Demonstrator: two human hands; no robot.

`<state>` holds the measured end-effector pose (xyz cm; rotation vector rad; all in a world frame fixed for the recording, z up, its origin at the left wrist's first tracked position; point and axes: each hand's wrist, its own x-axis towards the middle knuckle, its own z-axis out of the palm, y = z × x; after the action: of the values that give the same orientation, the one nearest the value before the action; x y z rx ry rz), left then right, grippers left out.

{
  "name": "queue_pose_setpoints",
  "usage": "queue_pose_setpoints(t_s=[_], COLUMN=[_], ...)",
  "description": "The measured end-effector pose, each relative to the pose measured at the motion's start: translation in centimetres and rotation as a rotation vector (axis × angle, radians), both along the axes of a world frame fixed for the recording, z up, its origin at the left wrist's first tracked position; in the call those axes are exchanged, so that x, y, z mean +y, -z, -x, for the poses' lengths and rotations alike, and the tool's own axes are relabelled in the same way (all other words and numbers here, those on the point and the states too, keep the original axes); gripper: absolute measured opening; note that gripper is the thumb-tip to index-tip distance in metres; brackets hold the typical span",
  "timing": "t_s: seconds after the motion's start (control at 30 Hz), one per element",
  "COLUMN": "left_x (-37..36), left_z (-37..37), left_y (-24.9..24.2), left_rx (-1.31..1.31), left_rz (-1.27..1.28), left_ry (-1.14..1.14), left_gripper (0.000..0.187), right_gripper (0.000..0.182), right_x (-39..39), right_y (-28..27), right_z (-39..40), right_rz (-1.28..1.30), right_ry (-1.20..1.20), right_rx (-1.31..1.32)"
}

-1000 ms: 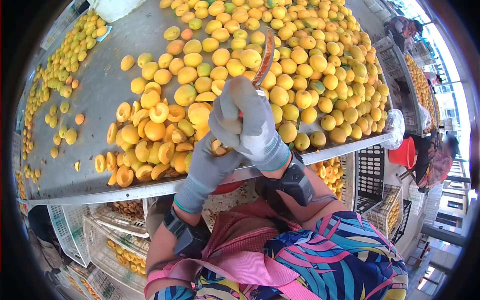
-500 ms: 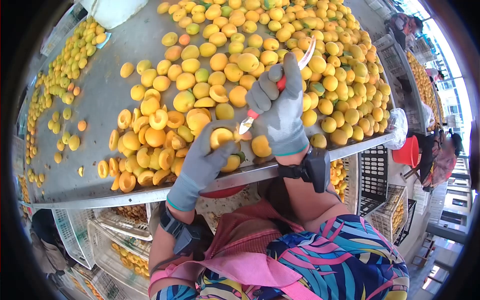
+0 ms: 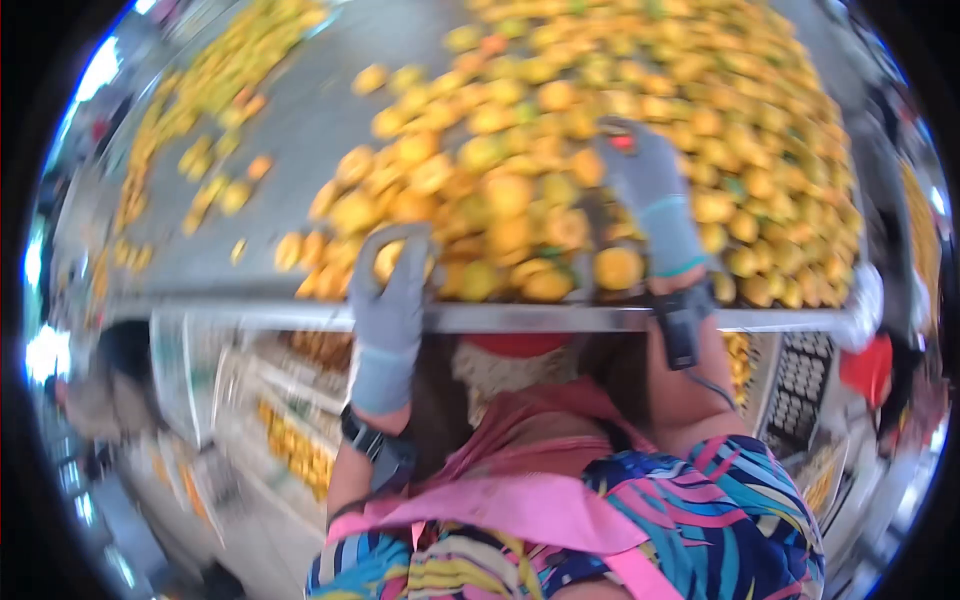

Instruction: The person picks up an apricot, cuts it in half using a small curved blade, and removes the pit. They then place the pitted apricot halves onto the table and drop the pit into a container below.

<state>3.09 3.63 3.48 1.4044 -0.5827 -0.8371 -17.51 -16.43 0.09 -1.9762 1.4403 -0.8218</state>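
Observation:
Whole and halved apricots (image 3: 510, 195) lie heaped on a metal table (image 3: 300, 130); motion blurs them. My left hand (image 3: 392, 290), in a grey glove, is over the halved fruit near the front edge, its thumb and fingers curled round an apricot piece (image 3: 388, 262). My right hand (image 3: 640, 165), gloved too, reaches over the pile on the right. Its fingers are closed on the red handle of a knife (image 3: 622, 142); the blade cannot be made out.
The metal table edge (image 3: 520, 318) runs across in front of me. Below it stand crates with fruit (image 3: 295, 445) at left and a black crate (image 3: 797, 385) at right. A red bucket (image 3: 868, 370) is by the right corner. Blurred people are at both sides.
The view has turned and shifted. My hands, close together over one apricot before, are now wide apart; the right has moved away over the pile with the knife.

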Motion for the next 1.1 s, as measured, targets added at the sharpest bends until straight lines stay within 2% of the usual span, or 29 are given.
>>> queue_pose_setpoints(t_s=[0.03,0.1,0.17,0.3,0.37,0.4,0.47,0.5,0.53,0.57,0.6,0.63,0.67,0.7,0.73,0.77,0.8,0.83,0.87,0.93,1.0,1.03,1.07,1.1], left_x=[1.8,4.0,7.2,16.4,21.4,24.0,31.7,34.7,46.4,43.8,43.9,43.1,52.6,51.7,50.6,43.7,45.3,41.9,35.4,23.0,15.0,11.7,8.8,6.2], left_z=[-1.1,-2.4,-4.6,-9.7,-12.2,-13.3,-16.5,-17.3,-23.0,-19.8,-19.4,-17.3,-23.5,-23.6,-25.2,-22.3,-26.7,-26.2,-23.2,-16.5,-12.8,-10.6,-8.2,-5.9], left_y=[0.0,-0.1,1.7,7.6,9.8,10.8,13.6,14.9,23.2,18.8,16.3,15.0,23.4,22.5,21.2,17.8,21.2,20.2,15.3,7.5,2.8,1.1,-0.3,-1.7], left_rx=[-0.031,0.078,0.014,-0.064,-0.037,0.002,0.000,-0.035,-0.798,-0.122,-0.098,-0.141,-0.174,0.325,0.846,0.362,-0.280,-0.439,-0.598,-0.540,-0.568,-0.500,-0.430,-0.459], left_rz=[-0.033,0.020,-0.005,-0.254,-0.360,-0.373,-0.504,-0.600,-1.152,-0.575,-0.703,-0.657,-0.931,-0.374,0.180,-0.326,-0.842,-0.805,-0.763,-0.379,-0.225,-0.110,0.006,0.013], left_ry=[-0.080,-0.119,-0.198,-0.512,-0.703,-0.788,-0.898,-1.047,-0.572,-0.977,-0.858,-0.884,-0.855,-0.976,-1.028,-1.029,-1.028,-0.902,-0.786,-0.739,-0.573,-0.451,-0.332,-0.202], left_gripper=[0.015,0.018,0.015,0.014,0.020,0.025,0.040,0.051,0.052,0.050,0.049,0.052,0.055,0.053,0.052,0.052,0.053,0.053,0.053,0.046,0.040,0.038,0.037,0.038], right_gripper=[0.042,0.044,0.049,0.051,0.050,0.050,0.050,0.047,0.044,0.042,0.044,0.040,0.038,0.034,0.032,0.032,0.031,0.031,0.031,0.030,0.040,0.040,0.048,0.058], right_x=[0.2,0.3,0.2,0.2,1.1,0.9,-0.3,-0.1,0.2,0.3,0.0,0.3,0.3,0.6,0.8,1.3,1.8,2.3,2.8,2.7,2.4,2.5,2.7,2.8], right_y=[-0.1,0.1,0.5,1.5,-0.9,-0.2,1.8,1.5,1.6,1.9,2.1,2.7,2.8,3.0,2.6,1.1,0.2,-0.2,-0.3,-0.3,0.1,-0.9,-2.6,-3.8], right_z=[-0.5,-0.7,-0.4,-1.1,-1.7,-1.7,-0.9,-1.1,-1.2,-1.4,-1.5,-1.6,-1.6,-1.7,-1.6,-1.7,-1.7,-1.4,-1.4,-1.1,-0.9,-0.6,-0.2,0.2], right_rz=[-0.028,-0.044,-0.220,-0.072,-0.384,-0.386,-0.075,0.036,0.074,0.116,0.048,0.079,0.040,0.138,0.029,-0.003,-0.038,-0.031,-0.050,-0.067,-0.110,-0.106,-0.300,-0.489], right_ry=[-0.043,-0.105,-0.113,-0.185,-0.056,-0.054,-0.114,-0.135,-0.138,-0.127,-0.152,-0.106,-0.114,-0.110,-0.067,-0.066,-0.081,-0.050,-0.078,-0.109,-0.157,-0.158,-0.175,-0.195], right_rx=[0.051,0.093,0.087,0.102,0.075,0.074,0.256,0.333,0.373,0.419,0.486,0.478,0.496,0.419,0.491,0.501,0.503,0.515,0.498,0.477,0.388,0.386,0.198,0.009])
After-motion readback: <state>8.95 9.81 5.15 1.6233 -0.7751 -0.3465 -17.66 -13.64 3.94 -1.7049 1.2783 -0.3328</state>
